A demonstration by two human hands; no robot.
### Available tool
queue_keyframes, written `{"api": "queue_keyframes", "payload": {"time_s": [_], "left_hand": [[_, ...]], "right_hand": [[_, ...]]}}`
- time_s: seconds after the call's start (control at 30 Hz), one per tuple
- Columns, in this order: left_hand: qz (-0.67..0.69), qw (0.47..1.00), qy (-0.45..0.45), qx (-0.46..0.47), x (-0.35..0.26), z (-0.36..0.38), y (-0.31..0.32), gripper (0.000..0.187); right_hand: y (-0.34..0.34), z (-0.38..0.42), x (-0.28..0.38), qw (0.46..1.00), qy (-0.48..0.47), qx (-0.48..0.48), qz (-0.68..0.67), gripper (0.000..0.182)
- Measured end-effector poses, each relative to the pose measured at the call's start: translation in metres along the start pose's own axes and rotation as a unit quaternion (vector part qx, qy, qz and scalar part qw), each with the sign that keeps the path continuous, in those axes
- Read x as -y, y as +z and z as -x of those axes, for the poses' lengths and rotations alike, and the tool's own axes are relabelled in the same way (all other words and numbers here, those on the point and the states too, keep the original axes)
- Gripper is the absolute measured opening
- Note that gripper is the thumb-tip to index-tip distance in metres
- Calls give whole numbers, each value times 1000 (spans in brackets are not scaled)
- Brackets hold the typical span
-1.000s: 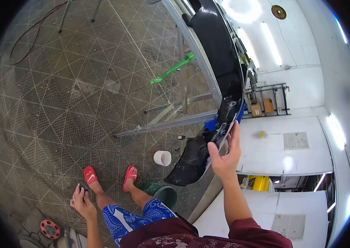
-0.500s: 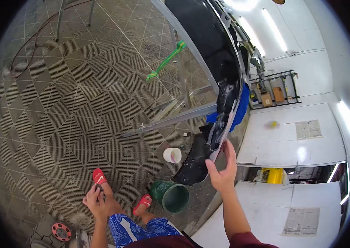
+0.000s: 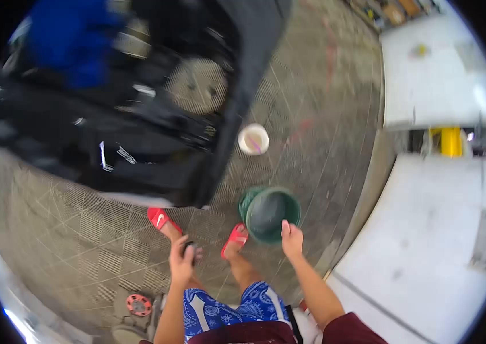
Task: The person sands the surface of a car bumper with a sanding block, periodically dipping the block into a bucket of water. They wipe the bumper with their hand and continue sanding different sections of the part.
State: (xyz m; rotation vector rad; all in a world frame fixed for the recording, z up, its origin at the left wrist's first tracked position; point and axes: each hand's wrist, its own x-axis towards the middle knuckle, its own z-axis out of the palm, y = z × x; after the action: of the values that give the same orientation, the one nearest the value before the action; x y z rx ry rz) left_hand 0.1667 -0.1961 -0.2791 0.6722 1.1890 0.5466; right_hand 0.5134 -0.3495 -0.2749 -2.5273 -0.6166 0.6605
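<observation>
A black car bumper [image 3: 157,183] fills the upper left, with a round opening through which the floor shows. Below its lower edge is my left hand [image 3: 182,262], fingers closed around a small dark object [image 3: 189,247] whose kind is hidden by the grip. My right hand [image 3: 293,241] is apart from the bumper, its fingers curled in and nothing visible in them. It overlaps the near rim of a green bucket [image 3: 250,215] in this view. Just right of the bumper's edge, a white tub [image 3: 242,143] stands on the floor with a pinkish stick inside.
Blue material [image 3: 71,46] lies against the bumper's upper part. My feet in red slides [image 3: 160,218] are on the patterned floor tiles [image 3: 96,229]. A red disc [image 3: 138,305] lies at lower left. White panels [image 3: 403,229] line the right, with a yellow object [image 3: 450,142] between them.
The bumper now looms close at upper left instead of slanting away along its stand. My right hand has left the bumper's end and curled its fingers. The view has shifted; my left hand keeps the dark object.
</observation>
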Motion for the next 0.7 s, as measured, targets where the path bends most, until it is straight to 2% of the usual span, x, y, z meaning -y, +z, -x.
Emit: {"api": "queue_keyframes", "payload": {"time_s": [0.07, 0.13, 0.2, 0.23, 0.27, 0.33, 0.37, 0.4, 0.43, 0.5, 0.53, 0.6, 0.63, 0.7], "left_hand": [[-85, 962, -152, 208, 32, -19, 37, 54], [-249, 860, -275, 351, 124, -46, 58, 56], [-429, 743, -146, 493, 264, -71, 31, 62], [-462, 682, -237, 515, 288, -80, 52, 64], [-498, 596, -341, 530, 335, -99, 63, 67], [-369, 578, -490, 539, 395, -132, 58, 67], [-382, 551, -514, 535, 415, -145, 53, 57], [-394, 527, -535, 530, 434, -157, 50, 48], [-393, 520, -549, 523, 450, -167, 50, 48], [-475, 491, -531, 502, 467, -179, 44, 57], [-473, 485, -540, 500, 474, -189, 42, 57], [-532, 490, -473, 504, 490, -202, 36, 73], [-531, 491, -475, 501, 499, -206, 31, 73], [-578, 416, -455, 534, 519, -210, 25, 67]], "right_hand": [[36, -11, -86, 996, 68, 45, 27, 53], [80, -29, -153, 990, 104, 96, 3, 48], [125, -48, -205, 987, 87, 135, -6, 39], [141, -59, -225, 986, 76, 147, 10, 35], [179, -77, -271, 984, 92, 150, 9, 31], [213, -91, -304, 984, 68, 158, 38, 24], [226, -95, -320, 982, 47, 176, 56, 23], [234, -102, -329, 974, 81, 200, 62, 23], [241, -111, -338, 967, 111, 220, 69, 24], [250, -119, -360, 966, 108, 227, 59, 27], [257, -121, -373, 967, 115, 219, 63, 27], [264, -118, -387, 974, 135, 167, 67, 28], [269, -117, -386, 974, 133, 170, 66, 28], [267, -117, -377, 968, 154, 180, 78, 28]]}}
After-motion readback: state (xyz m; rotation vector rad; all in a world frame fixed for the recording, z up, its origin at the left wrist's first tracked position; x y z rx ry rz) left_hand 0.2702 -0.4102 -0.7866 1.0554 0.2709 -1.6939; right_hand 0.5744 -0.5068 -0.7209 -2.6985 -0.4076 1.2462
